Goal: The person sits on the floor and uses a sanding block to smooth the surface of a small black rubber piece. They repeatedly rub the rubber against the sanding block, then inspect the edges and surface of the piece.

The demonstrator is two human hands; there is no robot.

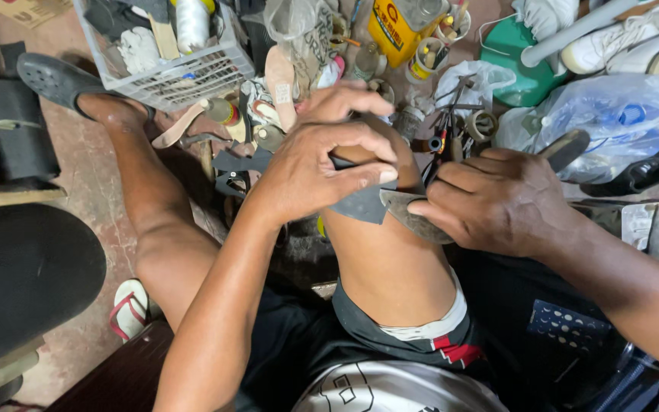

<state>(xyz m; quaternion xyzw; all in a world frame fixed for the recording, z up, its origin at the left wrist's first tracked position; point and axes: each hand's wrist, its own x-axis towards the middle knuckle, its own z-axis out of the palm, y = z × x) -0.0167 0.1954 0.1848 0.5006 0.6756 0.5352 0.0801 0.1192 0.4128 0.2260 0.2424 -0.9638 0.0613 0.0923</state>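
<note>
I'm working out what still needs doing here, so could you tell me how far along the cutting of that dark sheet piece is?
Done: the dark sheet piece is already laid over the knee. In hand: the left hand presses it down while the right hand holds a curved knife blade at its edge. Left: no cut-off strip shows, so the trimming appears barely begun; I cannot see a cut line.

Arms: your arms are bare, no sleeves.
Shorts (421, 336): you wear dark shorts with a white, red-marked hem.
Sandal (55, 76): a dark perforated clog covers your foot.
</note>
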